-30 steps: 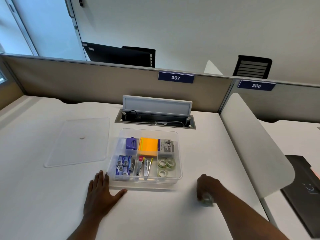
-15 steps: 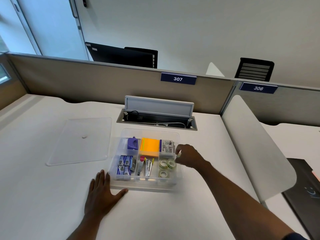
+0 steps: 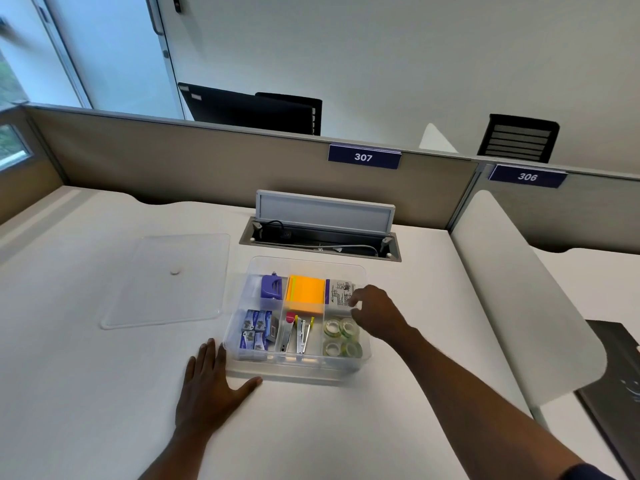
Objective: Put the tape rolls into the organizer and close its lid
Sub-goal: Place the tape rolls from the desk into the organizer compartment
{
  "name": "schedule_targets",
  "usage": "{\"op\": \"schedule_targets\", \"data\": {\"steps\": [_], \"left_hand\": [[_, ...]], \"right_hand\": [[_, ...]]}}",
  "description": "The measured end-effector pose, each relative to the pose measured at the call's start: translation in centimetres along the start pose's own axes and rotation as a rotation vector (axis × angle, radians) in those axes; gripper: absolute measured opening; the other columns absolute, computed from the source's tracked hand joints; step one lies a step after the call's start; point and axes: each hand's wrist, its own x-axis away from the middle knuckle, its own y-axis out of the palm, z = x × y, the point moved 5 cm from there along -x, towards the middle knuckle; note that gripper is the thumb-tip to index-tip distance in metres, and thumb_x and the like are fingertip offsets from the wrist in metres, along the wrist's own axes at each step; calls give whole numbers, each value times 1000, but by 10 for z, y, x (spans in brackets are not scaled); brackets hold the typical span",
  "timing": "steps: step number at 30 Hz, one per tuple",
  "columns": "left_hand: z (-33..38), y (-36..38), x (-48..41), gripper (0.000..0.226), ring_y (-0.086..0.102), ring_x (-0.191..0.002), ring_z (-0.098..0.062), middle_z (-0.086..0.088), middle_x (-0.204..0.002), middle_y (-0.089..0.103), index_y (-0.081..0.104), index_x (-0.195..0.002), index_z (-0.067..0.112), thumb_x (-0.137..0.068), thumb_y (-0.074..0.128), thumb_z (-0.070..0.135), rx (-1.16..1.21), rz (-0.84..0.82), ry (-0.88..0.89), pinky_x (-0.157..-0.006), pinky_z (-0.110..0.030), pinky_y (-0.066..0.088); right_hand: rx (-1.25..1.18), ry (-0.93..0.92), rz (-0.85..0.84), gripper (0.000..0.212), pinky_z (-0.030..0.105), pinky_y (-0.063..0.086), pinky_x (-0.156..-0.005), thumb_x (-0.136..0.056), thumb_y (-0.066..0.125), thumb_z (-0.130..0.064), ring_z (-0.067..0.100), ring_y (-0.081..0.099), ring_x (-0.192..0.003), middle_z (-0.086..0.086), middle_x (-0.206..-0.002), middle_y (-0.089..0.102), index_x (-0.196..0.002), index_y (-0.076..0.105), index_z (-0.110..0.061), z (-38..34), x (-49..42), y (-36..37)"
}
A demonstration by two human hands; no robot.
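The clear organizer point(image 3: 364, 271) sits open on the white desk point(image 3: 86, 393), split into six compartments. Four tape rolls point(image 3: 342, 337) fill the front right one, two by two. The back row holds a purple punch point(image 3: 270, 287), an orange pad point(image 3: 305, 294) and a printed white box point(image 3: 338, 295); the front left holds blue staple boxes point(image 3: 255, 329) (about four, though they overlap), and the front middle two staplers point(image 3: 297, 332). The clear lid point(image 3: 169, 282) lies flat to the left, apart from the organizer. The right hand point(image 3: 375, 311) hovers over the right compartments with fingers loosely curled; whether it holds anything cannot be told. The left hand point(image 3: 207, 389) lies flat, fingers spread, gripping nothing, at the front left corner.
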Motion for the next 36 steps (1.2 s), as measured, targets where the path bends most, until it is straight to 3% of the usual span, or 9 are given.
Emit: {"op": "schedule_targets", "data": {"steps": [3,5,12,19,27,36], "left_hand": [[-1,0,0,112,23,-145,-28,-15,-154,30,32,-144,11,-66,33,91,-3,4,-1,-120,-46,20],[0,0,0,112,23,-145,-28,-15,-155,30,31,-144,11,-66,33,91,-4,4,1,-120,-45,20],[0,-1,0,113,20,-146,-27,-14,-156,26,29,-146,11,-66,29,92,-16,2,1,-120,-44,17],[1,-2,1,113,19,-147,-27,-13,-157,25,29,-146,12,-66,27,92,-20,0,-2,-121,-43,15],[2,-4,2,114,16,-148,-25,-12,-158,22,29,-146,12,-66,27,92,-9,0,-2,-122,-42,13],[3,-5,1,114,16,-148,-26,-13,-158,21,27,-147,11,-66,28,92,-4,-5,5,-121,-43,13]], "right_hand": [[-1,62,88,20,15,41,-64,-85,62,-18,25,62,-98,15,-106,62,-99,66,-6,3,-4,-5],[25,96,116,20,16,37,-58,-85,60,-19,26,63,-95,14,-104,63,-99,64,-5,5,-4,-5],[220,104,47,24,35,58,-75,-88,51,-24,29,67,-91,12,-104,66,-103,61,-8,5,1,19],[290,120,-9,29,35,56,-76,-90,54,-32,27,69,-90,11,-105,68,-107,60,-10,4,3,38],[324,150,-76,25,37,55,-78,-88,52,-19,30,68,-95,12,-108,68,-109,60,-9,1,0,52],[372,167,-105,26,35,54,-79,-91,52,-20,27,68,-96,9,-109,68,-114,59,-10,-3,-4,62]]}}
